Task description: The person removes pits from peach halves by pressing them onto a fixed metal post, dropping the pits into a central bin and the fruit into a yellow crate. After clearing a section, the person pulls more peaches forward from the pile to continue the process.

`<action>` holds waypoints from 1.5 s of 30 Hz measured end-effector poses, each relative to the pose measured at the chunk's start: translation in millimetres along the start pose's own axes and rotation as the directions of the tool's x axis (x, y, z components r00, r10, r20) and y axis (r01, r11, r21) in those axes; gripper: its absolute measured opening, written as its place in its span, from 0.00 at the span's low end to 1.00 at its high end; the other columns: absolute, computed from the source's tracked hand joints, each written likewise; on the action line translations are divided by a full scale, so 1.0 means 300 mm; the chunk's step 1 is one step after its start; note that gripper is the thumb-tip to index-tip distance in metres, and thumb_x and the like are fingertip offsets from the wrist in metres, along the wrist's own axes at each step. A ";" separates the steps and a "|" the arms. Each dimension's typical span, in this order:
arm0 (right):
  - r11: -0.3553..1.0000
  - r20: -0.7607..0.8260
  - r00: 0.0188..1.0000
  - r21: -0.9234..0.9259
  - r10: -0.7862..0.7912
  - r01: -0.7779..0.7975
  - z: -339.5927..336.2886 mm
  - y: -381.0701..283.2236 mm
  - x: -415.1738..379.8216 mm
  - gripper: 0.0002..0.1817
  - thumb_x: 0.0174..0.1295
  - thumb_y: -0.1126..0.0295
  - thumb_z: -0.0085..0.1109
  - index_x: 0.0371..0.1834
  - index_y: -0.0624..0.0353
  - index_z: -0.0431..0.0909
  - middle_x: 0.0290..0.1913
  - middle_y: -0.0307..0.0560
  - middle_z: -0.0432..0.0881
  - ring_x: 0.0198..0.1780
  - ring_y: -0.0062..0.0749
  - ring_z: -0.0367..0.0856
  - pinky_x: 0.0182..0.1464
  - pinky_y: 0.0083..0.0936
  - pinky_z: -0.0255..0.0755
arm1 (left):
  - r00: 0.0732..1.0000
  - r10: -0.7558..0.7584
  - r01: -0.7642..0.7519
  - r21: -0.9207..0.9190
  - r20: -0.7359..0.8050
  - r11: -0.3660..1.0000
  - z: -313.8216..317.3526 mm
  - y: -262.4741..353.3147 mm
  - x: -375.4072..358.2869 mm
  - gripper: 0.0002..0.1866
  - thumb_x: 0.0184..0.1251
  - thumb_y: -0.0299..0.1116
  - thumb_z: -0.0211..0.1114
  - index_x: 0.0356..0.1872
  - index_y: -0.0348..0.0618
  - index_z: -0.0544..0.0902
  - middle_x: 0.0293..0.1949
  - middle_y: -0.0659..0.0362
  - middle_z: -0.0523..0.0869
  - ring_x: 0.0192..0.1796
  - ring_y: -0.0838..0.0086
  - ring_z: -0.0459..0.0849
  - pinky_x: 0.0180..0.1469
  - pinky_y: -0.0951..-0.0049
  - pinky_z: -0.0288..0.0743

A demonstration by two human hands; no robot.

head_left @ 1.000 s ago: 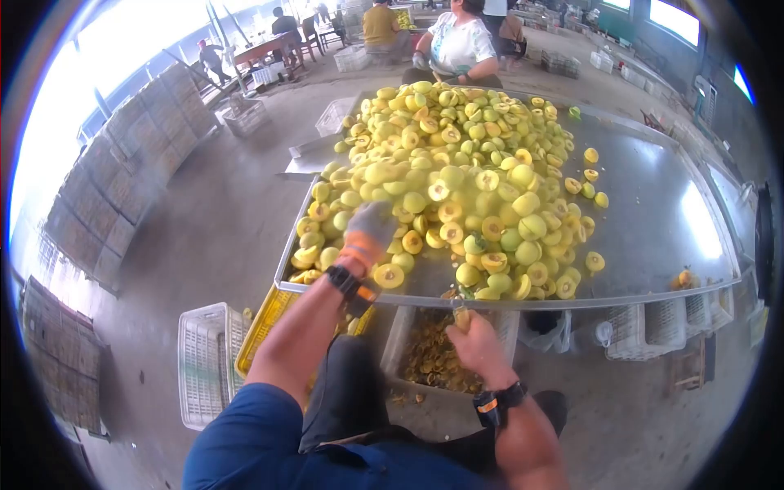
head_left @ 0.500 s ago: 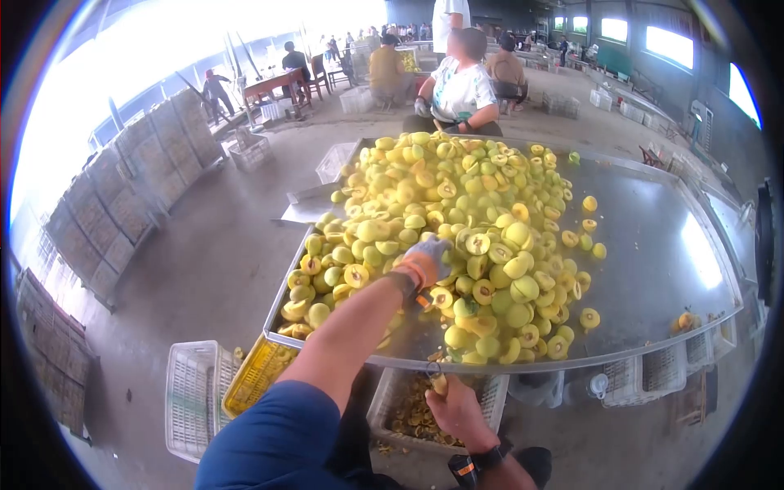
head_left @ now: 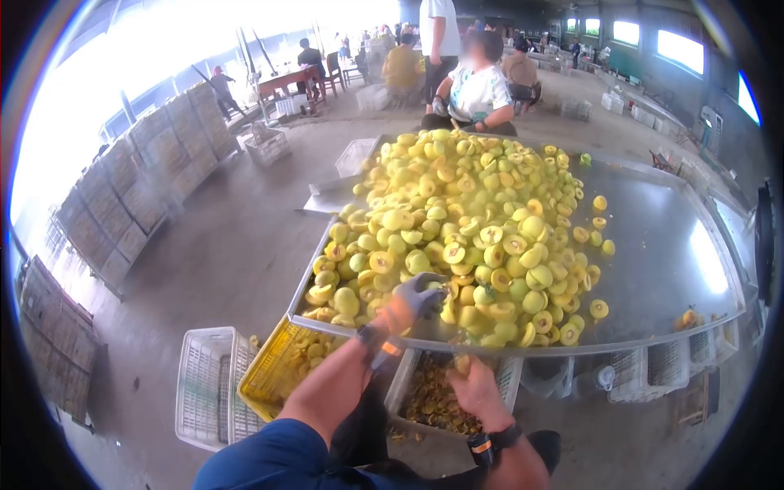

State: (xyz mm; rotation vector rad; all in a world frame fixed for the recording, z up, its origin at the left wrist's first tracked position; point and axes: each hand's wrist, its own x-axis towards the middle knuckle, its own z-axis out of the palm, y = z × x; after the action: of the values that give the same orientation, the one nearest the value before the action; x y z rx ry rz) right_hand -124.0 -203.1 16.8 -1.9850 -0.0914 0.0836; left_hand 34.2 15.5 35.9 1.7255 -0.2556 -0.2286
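My left hand (head_left: 416,297), in a grey and orange glove, is at the near edge of a big heap of yellow-green halved peaches (head_left: 482,212). Its fingers are curled round a peach half (head_left: 438,287), mostly covered by the glove. Bare and lower down, my right hand (head_left: 480,390) grips the wooden handle of a pitting tool (head_left: 463,363) just below the table's front rim. The tool's metal end is blurred against the rim. Beneath my right hand stands a white crate (head_left: 398,396) with brown pits and scraps in it.
The metal table (head_left: 653,245) has a raised rim and a few loose halves on its right part. A yellow crate (head_left: 265,371) with fruit and a white crate (head_left: 200,384) stand at the left. A person (head_left: 478,90) sits across the table. Stacked crates (head_left: 155,163) line the left.
My left hand has drawn back from the heap toward me and closed round a peach half. My right hand has shifted slightly right and up with the tool. The view has turned a little.
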 end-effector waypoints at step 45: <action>0.522 0.647 0.740 0.574 0.185 -0.631 0.036 -0.061 0.010 0.15 0.80 0.66 0.57 0.32 0.52 0.67 0.23 0.34 0.67 0.19 0.22 0.66 0.22 0.27 0.59 | 0.932 0.363 -0.357 0.129 -0.022 0.925 0.223 -0.115 -0.187 0.23 0.57 0.35 0.76 0.54 0.39 0.87 0.47 0.47 0.92 0.50 0.51 0.90 0.56 0.58 0.84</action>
State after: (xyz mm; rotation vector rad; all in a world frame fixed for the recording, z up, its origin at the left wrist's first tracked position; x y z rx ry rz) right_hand -122.7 -185.5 29.0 -1.0024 0.0954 0.8625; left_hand -37.6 -25.0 -8.9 1.7677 -0.5572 0.0990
